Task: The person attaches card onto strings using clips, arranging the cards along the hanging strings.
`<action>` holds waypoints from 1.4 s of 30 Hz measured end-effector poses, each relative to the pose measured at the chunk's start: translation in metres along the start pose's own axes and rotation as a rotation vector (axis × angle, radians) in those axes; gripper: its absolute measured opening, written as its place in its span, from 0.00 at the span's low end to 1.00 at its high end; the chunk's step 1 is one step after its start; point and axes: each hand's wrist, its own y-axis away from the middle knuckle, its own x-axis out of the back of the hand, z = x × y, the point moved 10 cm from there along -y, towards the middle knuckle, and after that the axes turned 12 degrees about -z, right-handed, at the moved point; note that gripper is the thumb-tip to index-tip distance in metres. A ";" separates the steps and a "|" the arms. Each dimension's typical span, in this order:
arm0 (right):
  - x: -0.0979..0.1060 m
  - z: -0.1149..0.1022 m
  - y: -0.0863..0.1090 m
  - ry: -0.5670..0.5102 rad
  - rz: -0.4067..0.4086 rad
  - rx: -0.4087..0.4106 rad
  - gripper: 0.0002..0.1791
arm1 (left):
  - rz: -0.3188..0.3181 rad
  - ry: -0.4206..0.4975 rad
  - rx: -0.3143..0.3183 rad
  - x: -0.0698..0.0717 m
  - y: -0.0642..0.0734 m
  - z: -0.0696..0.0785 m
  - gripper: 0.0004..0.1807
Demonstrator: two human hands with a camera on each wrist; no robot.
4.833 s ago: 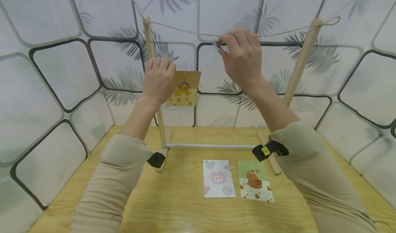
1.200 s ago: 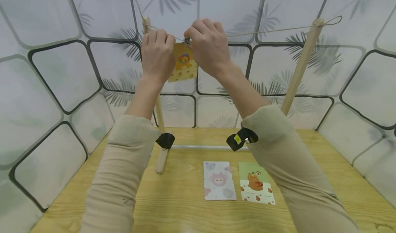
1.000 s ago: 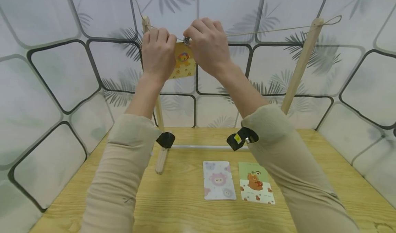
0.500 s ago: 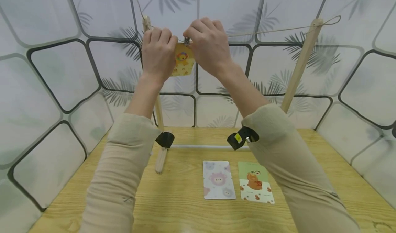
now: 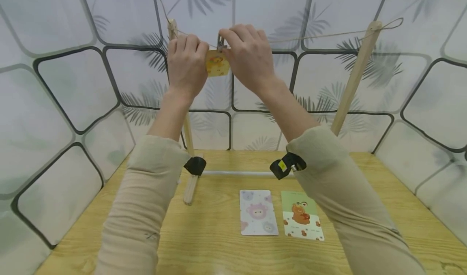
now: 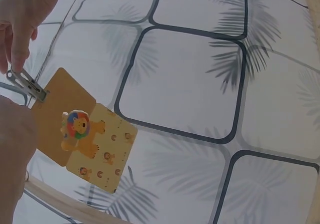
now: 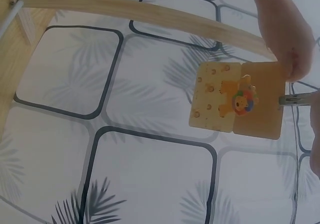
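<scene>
A yellow card with a lion picture [image 5: 217, 69] hangs just below the twine [image 5: 306, 38], near its left end. My left hand [image 5: 187, 66] pinches the card's upper left corner at the twine, its fingertips partly hidden. My right hand [image 5: 251, 58] holds a metal clip [image 5: 220, 43] at the card's top edge. In the left wrist view the clip [image 6: 29, 86] bites the card's plain tan end, with right fingers on its tail. From the right wrist the clip [image 7: 295, 99] shows at the card's edge beside the twine. Whether it also grips the twine I cannot tell.
Wooden posts, left [image 5: 187, 133] and right [image 5: 355, 78], carry the twine above the wood-grain table [image 5: 204, 242]. A white rod [image 5: 240, 173] joins their feet. A pink-and-white card [image 5: 258, 213] and a green bear card [image 5: 302, 216] lie flat on the table.
The right hand has come leftward with the clip to the card, while the left hand raised the card to the twine. Just now the card's lower end tilts away and the right fingers shift on the clip.
</scene>
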 end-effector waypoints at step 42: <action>-0.008 0.028 0.063 0.235 0.047 0.088 0.14 | 0.004 0.074 -0.082 0.000 0.019 0.015 0.17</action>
